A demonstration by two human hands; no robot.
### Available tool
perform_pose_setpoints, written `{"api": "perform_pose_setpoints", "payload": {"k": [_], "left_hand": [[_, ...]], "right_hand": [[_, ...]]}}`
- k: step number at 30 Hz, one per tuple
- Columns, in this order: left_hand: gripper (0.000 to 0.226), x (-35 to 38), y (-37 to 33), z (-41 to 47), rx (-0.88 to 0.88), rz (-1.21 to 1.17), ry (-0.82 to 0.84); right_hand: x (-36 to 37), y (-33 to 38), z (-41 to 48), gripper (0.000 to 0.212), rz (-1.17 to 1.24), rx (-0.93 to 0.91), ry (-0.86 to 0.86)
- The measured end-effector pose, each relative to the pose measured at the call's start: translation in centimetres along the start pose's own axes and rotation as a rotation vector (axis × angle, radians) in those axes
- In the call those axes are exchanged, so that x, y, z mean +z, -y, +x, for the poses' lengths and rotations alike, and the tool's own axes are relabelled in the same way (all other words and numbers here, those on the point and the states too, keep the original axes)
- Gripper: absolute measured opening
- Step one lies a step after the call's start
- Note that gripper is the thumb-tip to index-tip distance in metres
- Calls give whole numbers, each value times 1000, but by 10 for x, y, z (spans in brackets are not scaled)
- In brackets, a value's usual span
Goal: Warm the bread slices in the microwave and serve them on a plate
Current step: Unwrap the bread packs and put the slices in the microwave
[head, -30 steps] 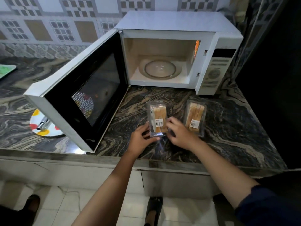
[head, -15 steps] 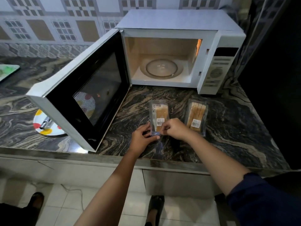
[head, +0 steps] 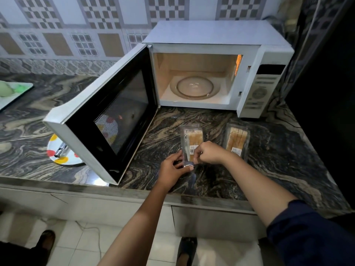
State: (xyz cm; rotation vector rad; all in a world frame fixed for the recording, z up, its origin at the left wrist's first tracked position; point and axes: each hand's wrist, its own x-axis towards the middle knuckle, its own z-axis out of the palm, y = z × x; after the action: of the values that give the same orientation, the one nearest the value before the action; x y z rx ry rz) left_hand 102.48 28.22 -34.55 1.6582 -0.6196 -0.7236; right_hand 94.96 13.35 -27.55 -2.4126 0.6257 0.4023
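Spotted plate (head: 63, 160) is seen left of the microwave (head: 211, 73) door. In front of the microwave, the near bread pack (head: 191, 140) is pinched at its near end by left hand (head: 171, 169) and right hand (head: 208, 152); second pack (head: 237, 139) lies just right.

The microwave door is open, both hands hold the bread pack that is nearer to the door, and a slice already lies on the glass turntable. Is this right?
Not quite: in the head view the glass turntable is bare. The microwave door is open, and the left hand and right hand hold the nearer bread pack.
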Motion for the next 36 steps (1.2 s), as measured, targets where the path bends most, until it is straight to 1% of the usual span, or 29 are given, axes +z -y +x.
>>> {"api": "perform_pose_setpoints", "payload": {"k": [6,9,11,13,16,18,20,24,26,28,30,33,36], "left_hand": [[77,0,-3,-2,-4,18,-4],[70,0,0,1,3,42,-18],[69,-1,3,4,-22,20,-29],[72,-2,4,6,-67,-23,-16],[72,-2,5,8,-64,-29,-1],[69,-2,5,8,-70,-37,-12],[63,-2,3,9,-85,-52,-25],[45,-2,-3,13,-109,10,-82],[33,0,-6,18,-139,34,-129],[22,1,-11,25,-189,68,-156],[4,0,-16,30,-248,69,-160],[21,1,-24,33,-372,-18,-149],[23,2,-31,31,-449,-113,-113]], "right_hand": [[-5,7,0,20,-73,-3,45],[-15,12,-3,27,58,-21,44],[-29,17,-6,21,175,-31,15],[-44,21,-10,14,238,-42,-47],[-63,29,-16,13,224,-85,-174],[-72,36,-17,9,176,-126,-296],[-79,42,-15,10,135,-139,-459],[-83,48,-7,19,6,-114,-802],[-81,46,-3,21,25,-109,-902],[-75,42,0,27,44,-114,-928],[-65,38,3,36,63,-119,-920],[-49,35,11,56,93,-93,-879],[-38,37,21,81,94,-64,-796]]}}
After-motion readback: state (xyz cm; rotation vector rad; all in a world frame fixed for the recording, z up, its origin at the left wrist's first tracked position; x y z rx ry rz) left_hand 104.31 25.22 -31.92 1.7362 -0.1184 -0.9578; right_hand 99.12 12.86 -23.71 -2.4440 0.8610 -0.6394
